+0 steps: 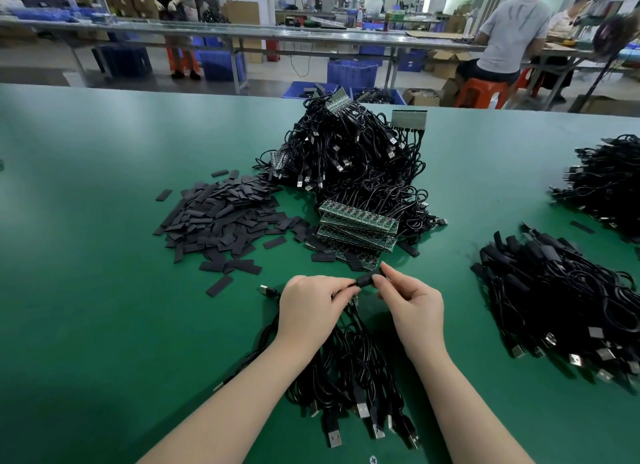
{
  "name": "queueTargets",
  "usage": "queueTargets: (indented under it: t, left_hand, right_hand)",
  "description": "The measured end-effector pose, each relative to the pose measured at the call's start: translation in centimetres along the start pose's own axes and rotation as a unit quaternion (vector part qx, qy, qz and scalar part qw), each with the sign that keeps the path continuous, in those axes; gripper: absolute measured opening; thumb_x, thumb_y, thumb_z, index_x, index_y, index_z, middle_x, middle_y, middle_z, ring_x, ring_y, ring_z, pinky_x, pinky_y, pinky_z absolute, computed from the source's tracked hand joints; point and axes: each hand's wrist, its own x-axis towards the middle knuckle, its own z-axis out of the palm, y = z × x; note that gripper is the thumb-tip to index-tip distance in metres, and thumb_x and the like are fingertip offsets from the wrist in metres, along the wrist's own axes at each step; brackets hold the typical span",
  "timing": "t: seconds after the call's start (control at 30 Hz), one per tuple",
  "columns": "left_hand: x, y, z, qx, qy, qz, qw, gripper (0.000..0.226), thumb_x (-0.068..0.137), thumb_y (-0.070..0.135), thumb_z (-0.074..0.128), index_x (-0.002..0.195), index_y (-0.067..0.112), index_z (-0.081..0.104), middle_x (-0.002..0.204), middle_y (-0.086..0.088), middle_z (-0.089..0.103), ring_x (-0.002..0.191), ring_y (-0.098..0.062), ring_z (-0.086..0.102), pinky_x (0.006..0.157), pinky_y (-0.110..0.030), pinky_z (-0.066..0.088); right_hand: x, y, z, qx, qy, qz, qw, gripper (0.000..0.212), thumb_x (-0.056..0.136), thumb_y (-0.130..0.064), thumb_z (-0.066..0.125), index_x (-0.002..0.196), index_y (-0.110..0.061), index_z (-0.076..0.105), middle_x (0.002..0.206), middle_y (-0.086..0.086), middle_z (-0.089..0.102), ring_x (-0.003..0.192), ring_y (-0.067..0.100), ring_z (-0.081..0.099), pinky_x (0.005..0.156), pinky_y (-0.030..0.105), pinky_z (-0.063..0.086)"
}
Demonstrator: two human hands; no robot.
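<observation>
Where the two forearms reach in over the near edge of the green desk (104, 325), a bundle of black cables (346, 370) lies between them, with its silver USB plugs (362, 410) fanned toward the person. Just beyond the bundle, the left hand (311, 311) curls its fingers and pinches the left end of a short black sleeve (367, 280). The right hand (412, 304) pinches the other end between thumb and forefinger, so the sleeve is held a little above the desk, midway between both hands. A single plug (265, 290) pokes out just left of the left hand. Left of that arm a broad stretch of plain green surface runs to the frame's edge. To the right, a narrower strip of green separates the right forearm from a heap of finished cables (554, 297) that spreads to the right border. Ahead of the hands, near the sleeve, sits a stack of green circuit boards (356, 224). To its left is a scattered pile of flat black sleeves (221, 217), with a few strays lying apart at its near rim. Behind the boards rises a tall tangle of cables (353, 155), and another dark heap (609, 176) sits well apart at the far right. More green surface lies past the tangle up to the desk's far edge. Beyond that edge stand blue crates (351, 72), long benches and a seated person (509, 30) on a red stool (481, 92).
</observation>
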Motion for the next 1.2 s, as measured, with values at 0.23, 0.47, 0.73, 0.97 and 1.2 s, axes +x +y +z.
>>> queueTargets:
  t: [0.23, 0.47, 0.73, 0.97, 1.2]
  left_hand:
    - [0.1, -0.2, 0.2, 0.003, -0.004, 0.002, 1.000, 0.014, 0.085, 0.038, 0.071, 0.096, 0.032, 0.078, 0.083, 0.014, 0.075, 0.072, -0.005, 0.066, 0.072, -0.023, 0.046]
    - [0.2, -0.4, 0.5, 0.031, -0.022, -0.002, 0.999, 0.039, 0.085, 0.044, 0.069, 0.122, 0.031, 0.068, 0.117, 0.013, 0.069, 0.110, -0.007, 0.061, 0.094, -0.032, 0.043]
    - [0.3, -0.5, 0.4, 0.042, -0.035, -0.004, 0.998, 0.017, 0.091, 0.039, 0.064, 0.105, 0.035, 0.073, 0.103, 0.020, 0.071, 0.101, -0.003, 0.061, 0.088, -0.026, 0.039]
    - [0.3, -0.2, 0.3, 0.000, -0.012, 0.006, 1.000, 0.032, 0.089, 0.042, 0.067, 0.118, 0.031, 0.069, 0.115, 0.015, 0.069, 0.107, -0.004, 0.061, 0.094, -0.031, 0.045]
    - [0.4, -0.2, 0.2, 0.003, -0.047, -0.007, 0.999, 0.033, 0.099, 0.036, 0.051, 0.128, 0.027, 0.063, 0.124, 0.013, 0.065, 0.113, -0.005, 0.059, 0.098, -0.034, 0.046]
  right_hand:
    - [0.2, 0.3, 0.0, -0.022, -0.036, -0.006, 0.999, 0.025, 0.087, -0.026, 0.076, 0.107, -0.040, 0.071, 0.076, -0.004, 0.074, 0.069, 0.006, 0.060, 0.070, 0.020, 0.049]
    - [0.5, -0.1, -0.5, 0.082, 0.005, 0.022, 0.996, 0.007, 0.086, -0.017, 0.076, 0.082, -0.021, 0.078, 0.081, -0.001, 0.077, 0.073, 0.005, 0.069, 0.068, 0.013, 0.052]
    - [0.4, -0.3, -0.1, 0.041, -0.008, 0.009, 0.999, 0.012, 0.092, -0.017, 0.070, 0.093, -0.027, 0.076, 0.090, -0.013, 0.077, 0.086, -0.001, 0.069, 0.075, 0.009, 0.050]
    - [0.0, -0.9, 0.0, -0.029, -0.006, -0.041, 0.999, 0.021, 0.098, -0.021, 0.061, 0.089, -0.034, 0.074, 0.090, -0.017, 0.075, 0.087, -0.004, 0.065, 0.082, 0.016, 0.049]
    - [2.0, -8.0, -8.6, 0.079, 0.233, -0.120, 0.962, 0.009, 0.088, -0.037, 0.072, 0.082, -0.030, 0.075, 0.086, -0.006, 0.073, 0.086, 0.018, 0.067, 0.082, 0.030, 0.056]
